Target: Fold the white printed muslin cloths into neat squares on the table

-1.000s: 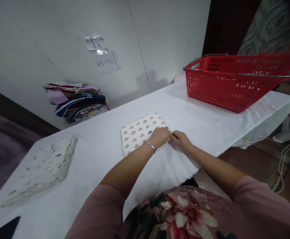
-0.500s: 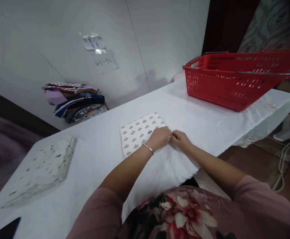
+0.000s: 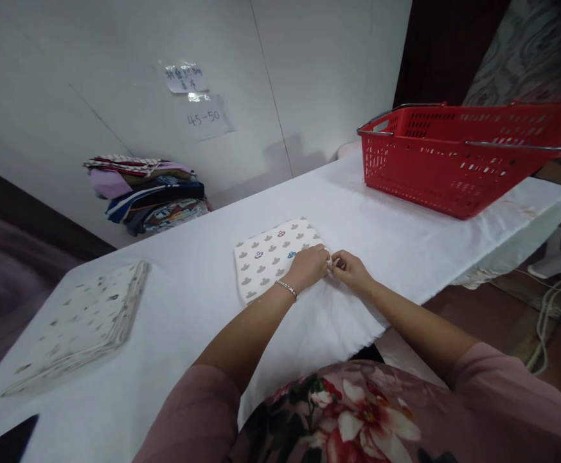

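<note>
Head view: both hands [image 3: 329, 265] pinching corner of flat, folded, printed cloth [image 3: 267, 258].

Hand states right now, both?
Left hand: on the patterned cloth, fingers curled at its edge.
Right hand: fingertips pinched at that edge; exact grip unclear.

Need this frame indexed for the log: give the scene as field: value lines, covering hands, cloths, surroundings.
left hand: on the near right part of the patterned cloth, bracelet at wrist
right hand: fingertips at the cloth's right edge, close beside the left hand
patterned cloth: folded, lying flat, partly under the left hand
second cloth: folded, at the table's left, untouched
basket: red, at the table's right
clothes pile: stacked against the wall
wall note: reads 45-50
contents of basket: cannot tell
</note>
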`<state>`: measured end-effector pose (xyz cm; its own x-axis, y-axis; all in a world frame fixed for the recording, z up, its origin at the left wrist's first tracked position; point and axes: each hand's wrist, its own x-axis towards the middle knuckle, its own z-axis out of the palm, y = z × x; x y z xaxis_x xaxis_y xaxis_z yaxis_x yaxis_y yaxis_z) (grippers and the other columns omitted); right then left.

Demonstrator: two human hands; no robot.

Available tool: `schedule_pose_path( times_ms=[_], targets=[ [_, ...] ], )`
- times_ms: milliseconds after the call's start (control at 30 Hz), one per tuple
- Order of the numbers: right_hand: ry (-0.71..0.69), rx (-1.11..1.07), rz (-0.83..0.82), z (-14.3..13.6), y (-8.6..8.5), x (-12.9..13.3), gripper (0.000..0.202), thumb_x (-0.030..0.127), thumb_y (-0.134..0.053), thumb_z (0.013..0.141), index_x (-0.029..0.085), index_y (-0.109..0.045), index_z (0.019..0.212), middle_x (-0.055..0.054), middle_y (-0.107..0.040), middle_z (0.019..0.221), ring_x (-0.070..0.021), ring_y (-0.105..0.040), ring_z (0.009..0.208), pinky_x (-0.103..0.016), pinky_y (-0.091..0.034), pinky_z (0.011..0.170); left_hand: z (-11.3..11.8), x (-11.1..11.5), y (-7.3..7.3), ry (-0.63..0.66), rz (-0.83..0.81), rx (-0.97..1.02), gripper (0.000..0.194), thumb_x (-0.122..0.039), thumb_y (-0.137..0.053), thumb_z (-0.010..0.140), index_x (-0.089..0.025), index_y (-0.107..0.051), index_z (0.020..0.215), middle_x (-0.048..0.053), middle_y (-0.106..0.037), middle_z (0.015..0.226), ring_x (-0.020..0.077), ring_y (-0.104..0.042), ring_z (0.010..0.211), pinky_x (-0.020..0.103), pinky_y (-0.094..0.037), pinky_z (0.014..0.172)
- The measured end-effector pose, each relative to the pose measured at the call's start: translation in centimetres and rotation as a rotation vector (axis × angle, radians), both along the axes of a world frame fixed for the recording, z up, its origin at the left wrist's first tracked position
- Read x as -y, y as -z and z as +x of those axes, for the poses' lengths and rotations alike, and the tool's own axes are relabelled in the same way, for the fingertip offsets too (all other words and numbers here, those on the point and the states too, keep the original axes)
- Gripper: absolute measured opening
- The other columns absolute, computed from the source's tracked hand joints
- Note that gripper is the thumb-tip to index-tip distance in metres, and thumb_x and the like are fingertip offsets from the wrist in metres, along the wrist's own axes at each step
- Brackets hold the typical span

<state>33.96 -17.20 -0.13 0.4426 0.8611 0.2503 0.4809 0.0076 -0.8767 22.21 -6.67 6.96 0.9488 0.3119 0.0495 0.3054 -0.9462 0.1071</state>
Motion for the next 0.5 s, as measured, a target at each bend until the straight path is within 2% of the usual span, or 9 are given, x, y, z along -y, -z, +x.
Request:
schedule_pose_path(
  times_ms=[233, 333, 500],
  targets=[
    [0.01, 0.016, 0.0, -0.1, 0.1, -0.1, 0.017, 0.033, -0.057, 0.076, 0.021, -0.059, 0.088, 0.003, -0.059, 0.067, -0.0112, -0.05, 0.055, -0.024, -0.04, 0.053, -0.3, -0.2, 0.6, 0.008, -0.081, 0.032, 0.022, -0.018, -0.045, 0.087, -0.022, -0.067, 0.088, 0.002, -0.062, 0.093, 0.0145, -0.058, 0.088, 0.025, -0.045, 0.073],
    [0.023, 0.022, 0.0, 0.0, 0.3, -0.2, 0.014, 0.031, -0.057, 0.077, 0.021, -0.059, 0.086, 0.003, -0.059, 0.066, -0.011, -0.05, 0.054, -0.023, -0.04, 0.053, -0.9, -0.5, 1.0, 0.017, -0.166, 0.109, 0.026, -0.018, -0.043, 0.088, -0.024, -0.067, 0.094, 0.001, -0.062, 0.094, 0.0137, -0.058, 0.091, 0.024, -0.045, 0.077],
    [0.028, 0.021, -0.032, 0.0, 0.4, -0.1, 0.013, 0.031, -0.058, 0.076, 0.022, -0.058, 0.085, 0.005, -0.053, 0.058, -0.0111, -0.046, 0.051, -0.023, -0.037, 0.051, -3.1, -1.6, 1.5, -0.113, -0.233, 0.263, 0.024, -0.018, -0.047, 0.086, -0.023, -0.064, 0.102, 0.002, -0.062, 0.102, 0.0139, -0.057, 0.093, 0.025, -0.047, 0.08]
  ],
)
